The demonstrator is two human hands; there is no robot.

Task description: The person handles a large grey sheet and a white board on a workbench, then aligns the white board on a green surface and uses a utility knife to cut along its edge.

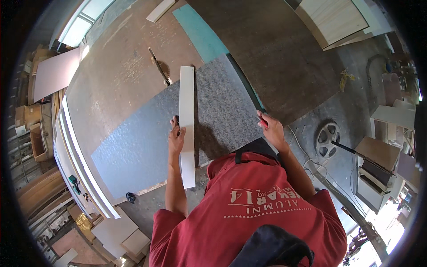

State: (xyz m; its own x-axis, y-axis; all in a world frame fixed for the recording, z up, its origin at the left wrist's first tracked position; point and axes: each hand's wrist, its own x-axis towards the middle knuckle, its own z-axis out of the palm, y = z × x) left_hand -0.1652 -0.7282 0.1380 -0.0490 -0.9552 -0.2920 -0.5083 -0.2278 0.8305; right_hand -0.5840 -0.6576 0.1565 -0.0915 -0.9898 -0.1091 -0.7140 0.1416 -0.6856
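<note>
A long white strip of board (187, 102) lies across a grey speckled sheet (220, 95) on the wide brown work table. My left hand (176, 135) is closed at the strip's left edge, its fingers curled round something small and dark that I cannot make out. To the right, my right hand (272, 129) grips a small red tool (263, 121) by the sheet's right edge; its tip is too small to tell. Beyond the strip's far end, a toothed circular saw blade (161, 67) stands up through the table top.
Green-blue sheet (202, 33) extends past the grey one. A white offcut (160, 10) lies at the far edge. On the right are a handwheel (328, 139), loose cable (311, 160) and stacked boxes (378, 153). Pale boards (84, 155) line the left side.
</note>
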